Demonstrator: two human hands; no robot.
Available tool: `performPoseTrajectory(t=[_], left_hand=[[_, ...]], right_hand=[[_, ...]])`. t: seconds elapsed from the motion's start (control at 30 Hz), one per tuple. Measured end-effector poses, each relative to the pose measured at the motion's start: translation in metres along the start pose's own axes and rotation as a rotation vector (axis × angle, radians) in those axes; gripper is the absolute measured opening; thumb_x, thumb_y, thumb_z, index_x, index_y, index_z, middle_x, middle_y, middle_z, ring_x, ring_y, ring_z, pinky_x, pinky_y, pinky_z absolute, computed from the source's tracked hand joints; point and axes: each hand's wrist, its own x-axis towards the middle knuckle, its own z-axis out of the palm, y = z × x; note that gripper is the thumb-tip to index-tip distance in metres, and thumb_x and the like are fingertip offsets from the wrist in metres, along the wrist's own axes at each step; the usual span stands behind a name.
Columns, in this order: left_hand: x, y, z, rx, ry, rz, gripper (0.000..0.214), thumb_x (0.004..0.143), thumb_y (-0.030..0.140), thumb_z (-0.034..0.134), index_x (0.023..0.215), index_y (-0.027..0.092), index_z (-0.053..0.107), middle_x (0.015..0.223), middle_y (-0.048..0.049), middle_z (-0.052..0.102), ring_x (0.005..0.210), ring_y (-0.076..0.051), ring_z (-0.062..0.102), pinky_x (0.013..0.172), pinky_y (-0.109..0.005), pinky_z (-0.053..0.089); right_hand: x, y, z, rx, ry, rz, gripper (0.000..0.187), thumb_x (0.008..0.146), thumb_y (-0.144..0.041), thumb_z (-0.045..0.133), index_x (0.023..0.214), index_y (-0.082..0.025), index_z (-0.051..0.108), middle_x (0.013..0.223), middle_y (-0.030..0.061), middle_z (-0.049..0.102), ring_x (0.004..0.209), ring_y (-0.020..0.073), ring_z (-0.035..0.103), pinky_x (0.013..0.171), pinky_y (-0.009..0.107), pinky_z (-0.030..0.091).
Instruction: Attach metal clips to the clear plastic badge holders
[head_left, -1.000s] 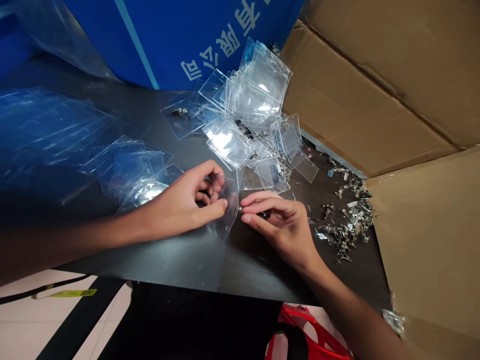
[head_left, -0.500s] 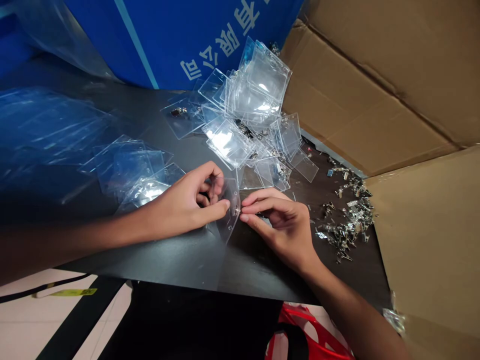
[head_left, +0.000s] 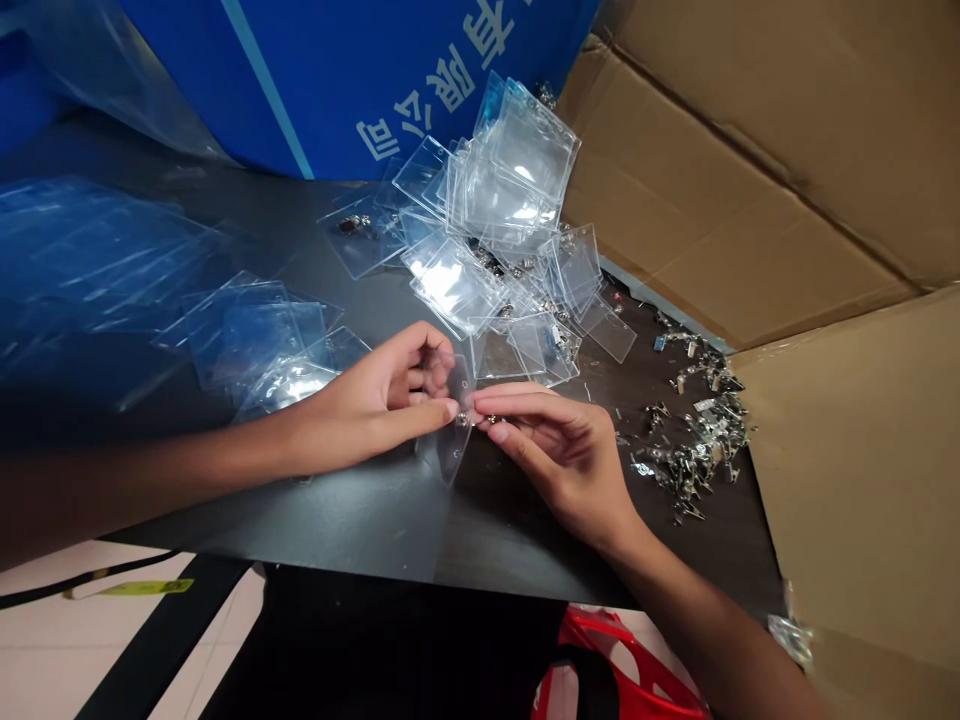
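Between thumb and fingers, my left hand (head_left: 409,395) grips a clear plastic badge holder (head_left: 452,458), its punched edge turned toward the right. My right hand (head_left: 559,445) pinches a small metal badge clip (head_left: 493,420) at that edge, with the fingertips touching or almost touching the holder. A clear strap seems to run through the holder's middle slot, partly hidden by the fingers. Just beyond my hands lies a pile of clear badge holders (head_left: 517,190), several with metal clips on them. To the right is a heap of loose metal clips (head_left: 705,440).
More clear holders (head_left: 262,340) lie to the left, beside a bluish plastic stack (head_left: 90,250). A blue printed box or bag (head_left: 337,90) stands behind. Cardboard (head_left: 750,170) walls the right side. A red stool-like object (head_left: 615,660) is below the dark table's (head_left: 360,530) front edge.
My right hand has shifted slightly left, closer to the holder, and its fingers have parted a little, showing the metal clip. My left hand stays nearly in place, still gripping the holder.
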Motion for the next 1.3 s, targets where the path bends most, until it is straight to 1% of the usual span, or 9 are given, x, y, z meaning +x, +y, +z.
performPoseTrajectory(t=[0.17, 0.3, 0.5, 0.67, 0.73, 0.83, 0.93, 1.13, 1.3], left_hand=[[0.001, -0.005, -0.004, -0.094, -0.062, 0.021, 0.035, 0.094, 0.024, 0.086, 0.117, 0.022, 0.06, 0.107, -0.0025, 0.058, 0.092, -0.015, 0.06, 0.08, -0.027, 0.055], [0.002, -0.012, -0.007, -0.092, -0.095, 0.069, 0.041, 0.093, 0.031, 0.088, 0.125, 0.023, 0.062, 0.103, -0.0018, 0.055, 0.086, -0.015, 0.054, 0.074, -0.026, 0.054], [0.005, -0.015, -0.009, -0.028, -0.153, 0.073, 0.044, 0.093, 0.038, 0.089, 0.125, 0.024, 0.063, 0.094, 0.0006, 0.052, 0.082, -0.015, 0.052, 0.071, -0.027, 0.052], [0.007, -0.006, -0.005, -0.018, -0.122, 0.085, 0.038, 0.089, 0.03, 0.091, 0.115, 0.023, 0.064, 0.09, 0.0024, 0.052, 0.077, -0.014, 0.049, 0.07, -0.029, 0.05], [0.006, 0.0, -0.002, 0.006, -0.1, 0.065, 0.038, 0.085, 0.026, 0.092, 0.111, 0.024, 0.064, 0.089, 0.0029, 0.05, 0.077, -0.015, 0.049, 0.07, -0.03, 0.049], [0.006, 0.006, 0.003, 0.048, -0.045, 0.077, 0.038, 0.082, 0.026, 0.092, 0.107, 0.025, 0.064, 0.089, 0.0028, 0.051, 0.076, -0.015, 0.048, 0.07, -0.031, 0.048], [0.006, 0.007, 0.005, 0.083, -0.005, 0.101, 0.039, 0.079, 0.028, 0.094, 0.104, 0.025, 0.064, 0.09, 0.0019, 0.052, 0.077, -0.016, 0.048, 0.069, -0.033, 0.047], [0.007, 0.008, 0.003, 0.103, 0.012, 0.086, 0.045, 0.074, 0.031, 0.096, 0.102, 0.024, 0.062, 0.089, 0.0014, 0.053, 0.076, -0.017, 0.047, 0.068, -0.036, 0.044], [0.005, 0.01, 0.002, 0.213, 0.041, 0.112, 0.044, 0.076, 0.032, 0.094, 0.105, 0.023, 0.062, 0.098, -0.0009, 0.057, 0.081, -0.018, 0.048, 0.071, -0.037, 0.043]], right_hand=[[-0.004, 0.004, 0.004, 0.025, 0.044, 0.026, 0.027, 0.094, -0.023, 0.094, 0.118, -0.032, 0.09, 0.123, 0.0058, 0.086, 0.1, 0.0207, 0.087, 0.097, 0.039, 0.076], [-0.004, 0.004, 0.004, 0.023, 0.046, 0.083, 0.024, 0.088, -0.031, 0.1, 0.11, -0.028, 0.091, 0.13, 0.0085, 0.083, 0.093, 0.0209, 0.088, 0.09, 0.039, 0.079], [-0.002, 0.002, 0.001, -0.017, 0.017, 0.157, 0.022, 0.083, -0.035, 0.103, 0.098, -0.024, 0.091, 0.135, 0.0106, 0.082, 0.095, 0.0213, 0.087, 0.091, 0.042, 0.079], [-0.001, 0.003, 0.0, -0.045, 0.01, 0.14, 0.019, 0.085, -0.037, 0.102, 0.095, -0.025, 0.09, 0.138, 0.0124, 0.077, 0.117, 0.0274, 0.084, 0.083, 0.037, 0.078], [-0.002, 0.004, -0.001, -0.074, 0.006, 0.136, 0.019, 0.086, -0.038, 0.1, 0.092, -0.024, 0.089, 0.13, 0.0117, 0.079, 0.114, 0.0257, 0.084, 0.082, 0.035, 0.077], [-0.003, 0.005, -0.002, -0.12, -0.019, 0.185, 0.022, 0.088, -0.04, 0.099, 0.091, -0.022, 0.086, 0.103, 0.0072, 0.082, 0.089, 0.0194, 0.082, 0.075, 0.031, 0.072], [-0.003, 0.006, -0.003, -0.14, -0.056, 0.219, 0.025, 0.09, -0.043, 0.097, 0.092, -0.021, 0.086, 0.085, 0.0026, 0.078, 0.068, 0.0145, 0.073, 0.062, 0.028, 0.062], [-0.001, 0.002, -0.004, -0.188, -0.103, 0.109, 0.027, 0.095, -0.05, 0.093, 0.093, -0.024, 0.088, 0.093, 0.0045, 0.082, 0.072, 0.0156, 0.07, 0.063, 0.031, 0.057], [-0.001, 0.004, -0.005, -0.289, -0.129, -0.049, 0.02, 0.097, -0.041, 0.093, 0.097, -0.022, 0.088, 0.095, 0.0051, 0.085, 0.076, 0.015, 0.073, 0.067, 0.029, 0.057]])
